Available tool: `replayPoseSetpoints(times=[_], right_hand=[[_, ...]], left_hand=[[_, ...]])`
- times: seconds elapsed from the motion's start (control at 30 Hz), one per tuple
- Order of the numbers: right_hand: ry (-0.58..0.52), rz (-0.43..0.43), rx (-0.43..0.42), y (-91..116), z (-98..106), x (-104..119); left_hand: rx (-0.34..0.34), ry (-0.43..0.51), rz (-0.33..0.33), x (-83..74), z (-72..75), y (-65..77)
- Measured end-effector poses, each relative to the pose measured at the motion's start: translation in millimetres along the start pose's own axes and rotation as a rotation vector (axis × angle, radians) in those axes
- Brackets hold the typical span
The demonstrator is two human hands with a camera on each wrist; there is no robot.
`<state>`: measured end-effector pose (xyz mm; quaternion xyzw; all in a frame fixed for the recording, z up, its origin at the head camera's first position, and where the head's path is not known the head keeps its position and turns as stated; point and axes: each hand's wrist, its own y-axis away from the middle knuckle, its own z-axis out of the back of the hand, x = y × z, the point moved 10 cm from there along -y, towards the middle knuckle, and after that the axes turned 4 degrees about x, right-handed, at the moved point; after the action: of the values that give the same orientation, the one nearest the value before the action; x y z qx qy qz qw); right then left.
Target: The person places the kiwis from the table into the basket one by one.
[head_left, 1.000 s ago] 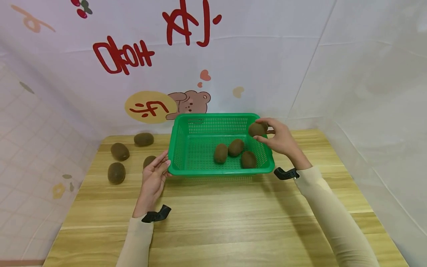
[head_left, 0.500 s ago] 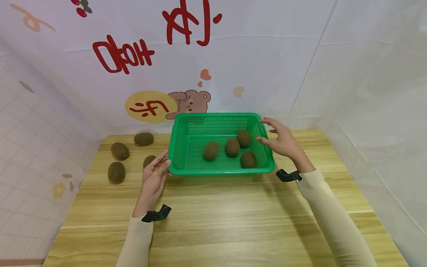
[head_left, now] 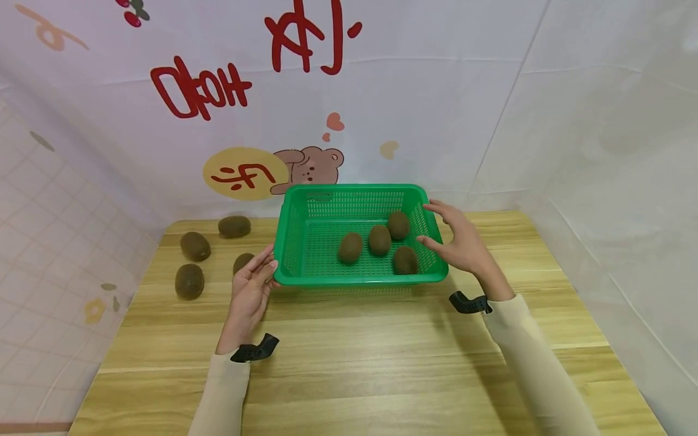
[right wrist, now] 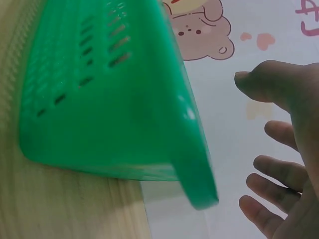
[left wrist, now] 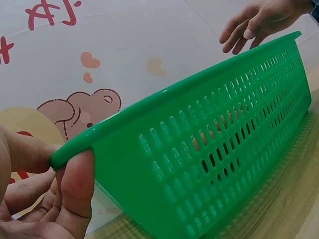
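A green plastic basket (head_left: 360, 280) with slotted walls stands on the table, several brown kiwis (head_left: 351, 247) lying toward the right half of its floor. My left hand (head_left: 252, 287) grips its left end; in the left wrist view the thumb and fingers pinch the rim (left wrist: 94, 130) at the corner. Over the right end of the basket, my right hand (head_left: 460, 242) is spread with thumb and fingers apart and nothing between them. The right wrist view has that hand (right wrist: 294, 144) beside the rim, its fingers clear of it.
Left of the basket, several more kiwis (head_left: 189, 281) lie on the wooden table (head_left: 349, 363), one partly hidden behind my left hand. A white printed cloth (head_left: 436, 121) hangs behind the table and along both sides.
My right hand let go of a kiwi inside the basket, then drew slightly down toward me. The kiwis in the basket rolled and shifted left. My left hand kept its grip.
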<state>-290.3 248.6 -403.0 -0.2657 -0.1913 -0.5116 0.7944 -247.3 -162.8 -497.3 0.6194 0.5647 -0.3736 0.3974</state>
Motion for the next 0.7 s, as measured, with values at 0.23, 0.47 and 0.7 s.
replayPoseSetpoints(times=[0.23,0.47,0.7], right_hand=[[0.011,0.047,-0.030,14.9,-5.1,16.6],[0.015,0.121,-0.043,31.7,-16.8,33.9],[0.024,0.178,-0.051,50.6,-28.7,44.8]], left_hand=[[0.011,0.002,-0.008,-1.6,-0.6,0.5],[0.003,0.009,-0.019,-1.5,1.8,-0.4],[0.007,0.019,-0.016,-1.6,0.1,-0.1]])
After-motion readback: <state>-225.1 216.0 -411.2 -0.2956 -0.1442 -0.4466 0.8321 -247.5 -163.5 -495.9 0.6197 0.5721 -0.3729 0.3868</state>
